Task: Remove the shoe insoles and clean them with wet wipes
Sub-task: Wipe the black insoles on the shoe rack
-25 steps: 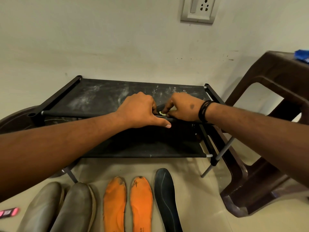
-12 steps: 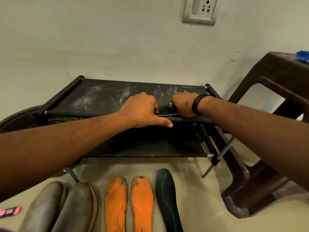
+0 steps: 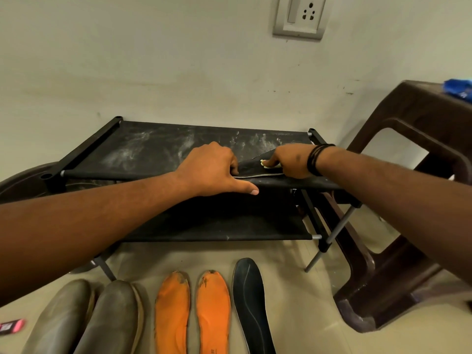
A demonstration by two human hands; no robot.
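Left hand: the left hand [image 3: 212, 169] lies knuckles-up on the front edge of the top shelf, at about 12 o'clock from the viewer; its fingers curl down onto one end of a dark flat insole [image 3: 255, 169], pinning it, while the thumb stretches straight along the shelf's front bar.
Right hand: the right hand [image 3: 290, 160], at about 1 o'clock, has its fingers bent over a small pale yellowish wet wipe [image 3: 268, 165] and presses it onto the same insole (a black corded band sits on the wrist).
Insole being cleaned: it lies flat on the shelf between the two hands, a thin light edge showing along its near side.
Rack: a low black two-tier fabric shoe rack [image 3: 153, 149] on grey metal legs, standing against the wall; the top tier is smeared with whitish dust and holds only the insole and the hands, and nothing can be made out on the lower tier, which is in shadow.
Floor, 6 o'clock: two orange foam insoles [image 3: 192, 312] with worn dark toes lie side by side, and just to their right one black moulded insole [image 3: 251, 302].
Floor, 7 o'clock: a pair of grey-olive slip-on shoes [image 3: 84, 320], touching each other.
Floor, 8 o'clock: a small pink and black packet [image 3: 11, 327] at the frame edge.
Stool: a brown plastic stool [image 3: 413, 226] at 3 o'clock, with a blue packet [image 3: 459, 89] on its top.
Wall: a grey switch-and-socket plate [image 3: 300, 16] at 12 o'clock, high up.
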